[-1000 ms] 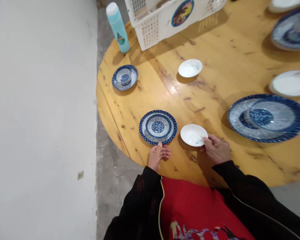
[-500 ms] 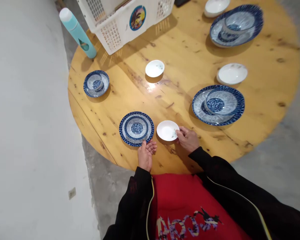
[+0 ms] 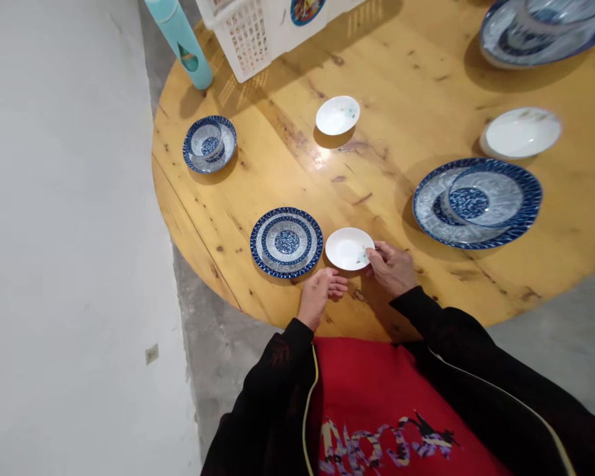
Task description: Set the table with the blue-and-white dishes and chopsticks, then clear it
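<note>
At the near edge of the round table, our right hand [image 3: 391,270] pinches the rim of the small white dish [image 3: 348,248] between thumb and fingertips. The dish, a shallow glossy round with a faint speck of pattern, sits flat on the wood. Our left hand [image 3: 320,294] lies loose on the tabletop, fingers together and holding nothing, just short of the blue-patterned plate [image 3: 286,242], whose concentric rings lie just beside the dish. Farther out on the knotty, varnished pine table [image 3: 277,165] we note a second white dish [image 3: 338,115], a blue saucer [image 3: 209,143] bearing a cup, a large blue plate [image 3: 477,201] bearing a tilted bowl, a teal bottle [image 3: 183,46] and a perforated white basket [image 3: 258,33].
</note>
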Demonstrator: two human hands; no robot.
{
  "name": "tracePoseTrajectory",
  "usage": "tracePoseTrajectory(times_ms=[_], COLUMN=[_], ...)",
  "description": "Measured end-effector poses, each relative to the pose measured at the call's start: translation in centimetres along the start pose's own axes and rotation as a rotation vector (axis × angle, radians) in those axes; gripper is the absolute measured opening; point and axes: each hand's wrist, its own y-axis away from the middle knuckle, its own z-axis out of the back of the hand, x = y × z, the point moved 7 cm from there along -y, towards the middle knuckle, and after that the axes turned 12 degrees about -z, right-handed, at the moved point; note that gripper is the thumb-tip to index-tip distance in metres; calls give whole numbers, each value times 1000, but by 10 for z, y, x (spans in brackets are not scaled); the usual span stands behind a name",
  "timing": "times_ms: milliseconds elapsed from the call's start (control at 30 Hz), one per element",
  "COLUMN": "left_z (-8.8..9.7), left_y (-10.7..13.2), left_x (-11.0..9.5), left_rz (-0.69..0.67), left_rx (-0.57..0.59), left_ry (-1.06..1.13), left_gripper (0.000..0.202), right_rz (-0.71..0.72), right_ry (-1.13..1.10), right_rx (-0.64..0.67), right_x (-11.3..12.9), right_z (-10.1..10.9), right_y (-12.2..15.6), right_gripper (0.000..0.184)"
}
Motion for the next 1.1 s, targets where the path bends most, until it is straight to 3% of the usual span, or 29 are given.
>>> tracePoseTrajectory(times_ms=[133, 300, 1100], left_z=[-15, -18, -28], left_y=[-16, -26, -30], left_x=[7, 16, 20], left_rz=[-7, 16, 1], left_rx=[56, 48, 49], left_ry=[-103, -146, -204], left_gripper=[53, 53, 46], right_rz=[30, 63, 44], right_ry=[23, 59, 33], right_rx=[12, 12, 4], right_x=[-6, -10, -6], right_z=[3, 5, 13], right_y=[0, -1, -12], right_gripper=[38, 38, 40])
